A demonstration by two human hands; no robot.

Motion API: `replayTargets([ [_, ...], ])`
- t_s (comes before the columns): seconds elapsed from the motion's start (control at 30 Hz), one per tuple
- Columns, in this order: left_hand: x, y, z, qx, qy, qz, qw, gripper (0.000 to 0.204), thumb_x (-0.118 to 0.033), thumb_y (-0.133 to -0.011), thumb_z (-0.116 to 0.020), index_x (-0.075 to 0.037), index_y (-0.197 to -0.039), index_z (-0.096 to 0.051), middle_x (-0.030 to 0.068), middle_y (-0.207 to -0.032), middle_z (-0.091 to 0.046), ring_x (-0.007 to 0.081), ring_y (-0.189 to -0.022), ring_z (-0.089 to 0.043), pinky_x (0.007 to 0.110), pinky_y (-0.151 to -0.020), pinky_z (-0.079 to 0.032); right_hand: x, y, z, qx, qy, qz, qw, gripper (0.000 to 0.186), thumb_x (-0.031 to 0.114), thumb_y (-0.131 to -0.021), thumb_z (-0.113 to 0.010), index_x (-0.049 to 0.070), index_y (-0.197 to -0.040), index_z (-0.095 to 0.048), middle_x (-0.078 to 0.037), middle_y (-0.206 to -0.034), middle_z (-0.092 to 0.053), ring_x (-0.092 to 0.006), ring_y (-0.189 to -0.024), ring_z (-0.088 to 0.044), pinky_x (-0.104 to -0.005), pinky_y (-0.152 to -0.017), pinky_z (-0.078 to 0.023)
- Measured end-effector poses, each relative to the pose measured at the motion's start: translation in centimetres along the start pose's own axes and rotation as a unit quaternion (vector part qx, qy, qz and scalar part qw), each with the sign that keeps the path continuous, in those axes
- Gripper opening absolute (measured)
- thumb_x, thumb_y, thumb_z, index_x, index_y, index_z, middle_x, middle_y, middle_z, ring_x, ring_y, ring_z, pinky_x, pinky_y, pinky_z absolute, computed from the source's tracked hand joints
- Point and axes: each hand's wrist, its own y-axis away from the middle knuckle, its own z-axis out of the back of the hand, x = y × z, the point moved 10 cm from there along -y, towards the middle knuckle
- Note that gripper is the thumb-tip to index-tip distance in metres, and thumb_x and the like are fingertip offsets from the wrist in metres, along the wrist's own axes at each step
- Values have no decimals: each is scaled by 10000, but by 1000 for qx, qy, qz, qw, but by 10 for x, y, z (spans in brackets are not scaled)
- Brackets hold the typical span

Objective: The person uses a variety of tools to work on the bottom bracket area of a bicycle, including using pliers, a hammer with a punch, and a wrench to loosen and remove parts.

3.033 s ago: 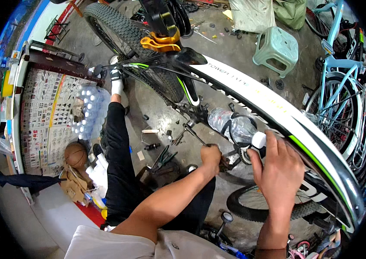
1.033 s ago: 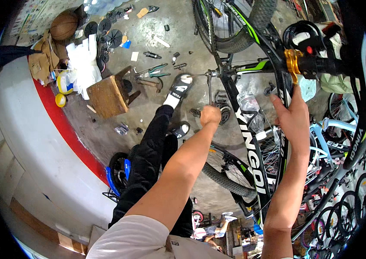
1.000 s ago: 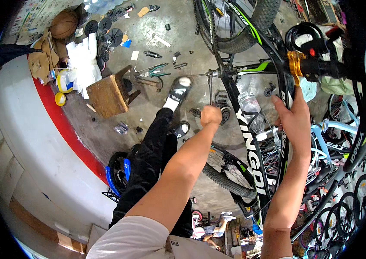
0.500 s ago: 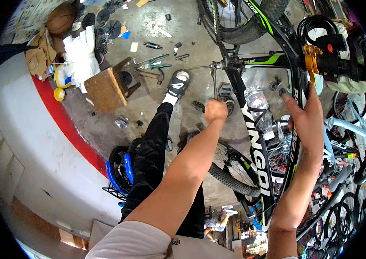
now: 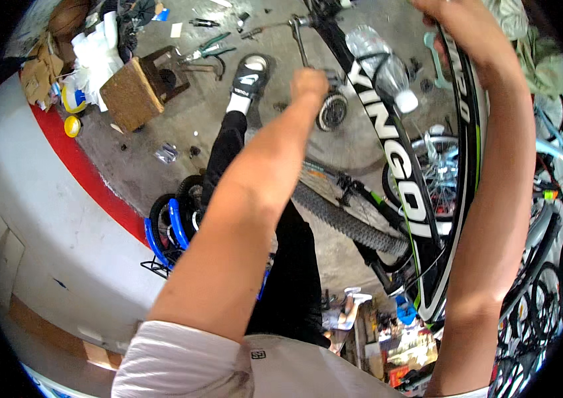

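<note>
The left hand (image 5: 309, 83) is clenched into a fist down by the crank (image 5: 330, 109) of the black bike (image 5: 398, 166), apparently closed on a small tool or part there; what it holds is hidden by the fist itself. The right hand (image 5: 457, 20) grips the top tube (image 5: 469, 132) near the upper edge of the view, fingers wrapped round it, steadying the frame. A clear bottle (image 5: 381, 63) sits in its cage on the down tube, just beside the left hand. The person's foot in a black-and-white shoe (image 5: 249, 76) is planted on the concrete close to the crank. To do this well, the right hand should hold the frame firmly so it does not swing, while the left works with short, square turns, wrist in line with the forearm. Pliers (image 5: 205, 48) and a wooden stool (image 5: 139, 89) lie near on the floor, within reach if another tool is needed.
</note>
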Motion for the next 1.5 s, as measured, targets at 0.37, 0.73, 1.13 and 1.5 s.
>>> replayTargets([
  [0.37, 18, 3, 3, 63, 81, 126, 987, 304, -172, -921, -582, 71, -915, -765, 259, -875, -758, 329, -689, -766, 422, -632, -610, 53, 20, 15, -163, 69, 45, 983, 396, 219, -878, -770, -42, -1145, -638, -127, -821, -682, -204, -679, -649, -379, -619, -509],
  [0.73, 25, 39, 25, -13, 167, 231, 958, 603, -510, -1037, -519, 28, -1223, -716, 279, -1310, -664, 414, -1206, -661, 471, -1002, -528, 4, -10, -2, -46, -3, -12, 999, 387, 203, -887, -751, -49, -1160, -645, -98, -820, -691, -190, -653, -643, -371, -592, -520],
  [1.13, 26, 34, 32, -53, 142, 213, 965, 502, -406, -1006, -575, 31, -1203, -726, 247, -1304, -682, 406, -1231, -651, 441, -1002, -516, 1, -21, -5, 6, 13, -31, 999, 349, 224, -856, -766, -105, -954, -701, -160, -857, -728, -228, -644, -693, -386, -589, -571],
  [1.5, 11, 45, 51, -41, 39, 236, 970, 462, -395, -991, -557, -31, -1203, -746, 210, -1288, -701, 393, -1221, -661, 461, -1008, -529, -5, -26, -1, -2, 22, -37, 999, 461, 274, -890, -741, -117, -1048, -554, -205, -806, -667, -237, -517, -635, -406, -527, -509],
])
